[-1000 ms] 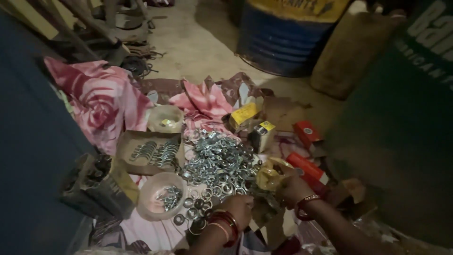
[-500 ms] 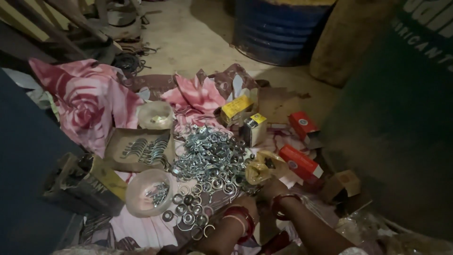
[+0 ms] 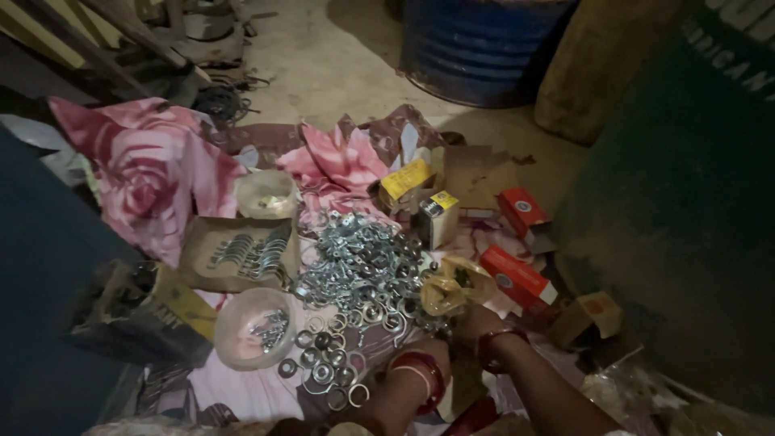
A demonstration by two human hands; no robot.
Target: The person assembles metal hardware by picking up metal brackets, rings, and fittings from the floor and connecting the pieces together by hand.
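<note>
Both hands have drawn nearer the floor cloth's near edge: left hand (image 3: 424, 355) and right hand (image 3: 476, 323) meet beside the washer pile (image 3: 363, 262), grip unclear. Most washers remain heaped; few fill the bowl (image 3: 258, 327).

Washers and clamps (image 3: 363, 262) — bright plated metal, glossy. Bowl (image 3: 254, 327) — translucent plastic, smooth. Floral sheet (image 3: 149, 173) — soft matt cloth. Red boxes (image 3: 517, 278) — printed card, slight sheen.
</note>
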